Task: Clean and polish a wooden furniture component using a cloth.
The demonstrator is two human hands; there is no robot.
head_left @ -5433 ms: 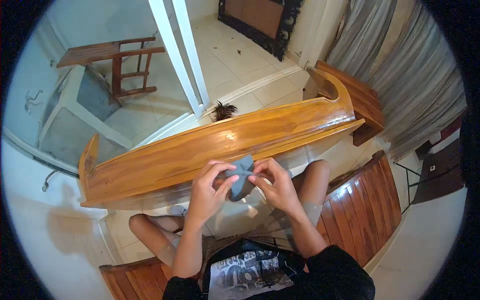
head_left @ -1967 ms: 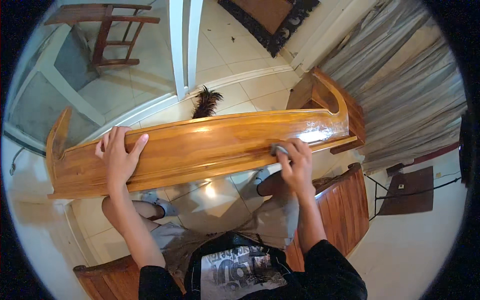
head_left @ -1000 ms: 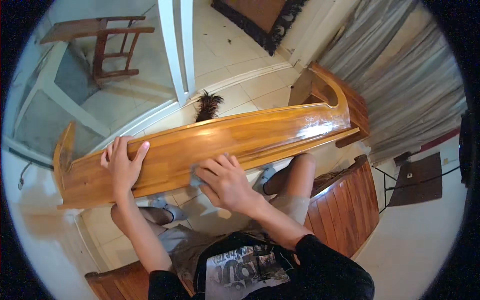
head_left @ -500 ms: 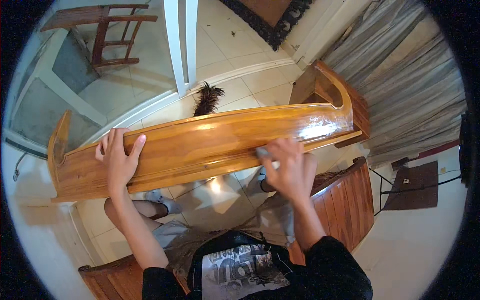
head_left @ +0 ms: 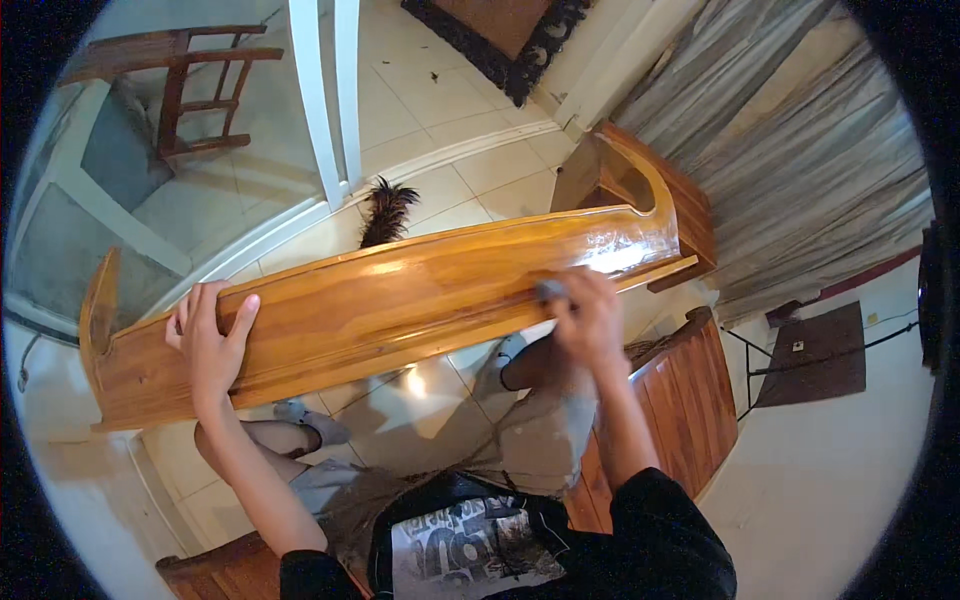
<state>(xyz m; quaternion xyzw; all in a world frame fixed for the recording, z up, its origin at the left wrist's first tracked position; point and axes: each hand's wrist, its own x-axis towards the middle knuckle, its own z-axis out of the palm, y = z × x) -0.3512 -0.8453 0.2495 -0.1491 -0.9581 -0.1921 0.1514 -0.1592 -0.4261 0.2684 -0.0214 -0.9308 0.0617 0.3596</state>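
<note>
A long varnished wooden shelf (head_left: 420, 285) with raised, curved end pieces lies across in front of me, above my knees. Near its left end, my left hand (head_left: 212, 345) grips the board, fingers curled at the far edge and thumb on the face. My right hand (head_left: 592, 325), blurred by motion, is closed round a small grey wad (head_left: 549, 291), which looks like cloth. That wad touches or hovers just over the shelf's face, right of the middle. Most of it is hidden by my fingers.
A feather duster (head_left: 388, 212) lies on the tiled floor beyond the shelf. Close to the shelf's right end stands a wooden cabinet (head_left: 690, 215) by a grey curtain (head_left: 780, 130). A slatted wooden bench (head_left: 685, 410) is beneath me. Glass door panels (head_left: 250, 190) stand at the left.
My right hand has moved along the shelf toward its right end with the grey wad. My left hand keeps its hold on the board. The whole view has shifted slightly.
</note>
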